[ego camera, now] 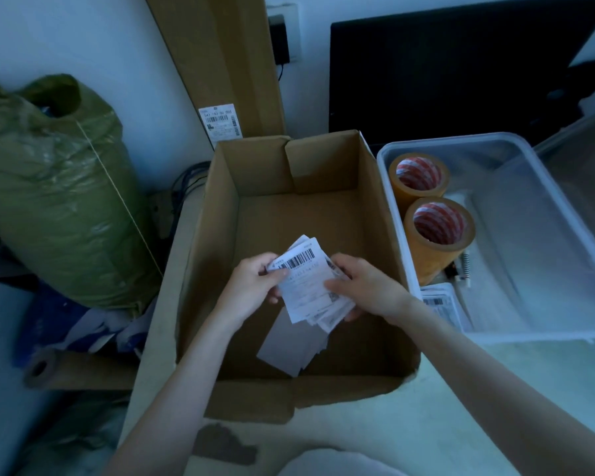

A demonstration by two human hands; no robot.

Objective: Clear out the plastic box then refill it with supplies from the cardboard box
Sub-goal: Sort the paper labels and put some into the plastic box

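Both hands hold a stack of white barcode labels [308, 286] over the open cardboard box [220, 214]. My left hand [255, 286] pinches the stack's left edge and my right hand [364, 286] grips its right side. A few more white sheets [289, 345] lie on the box floor below. To the right stands the clear plastic box [495, 334], holding two rolls of brown tape [437, 231], a flat packet of labels [440, 304] and a small pen-like item [461, 269].
A green sack [55, 187] stands at the left. A tall cardboard sheet [220, 63] leans on the wall behind the box, and a black monitor [443, 73] stands at the back right. A cardboard tube [69, 369] lies beside the table's left edge.
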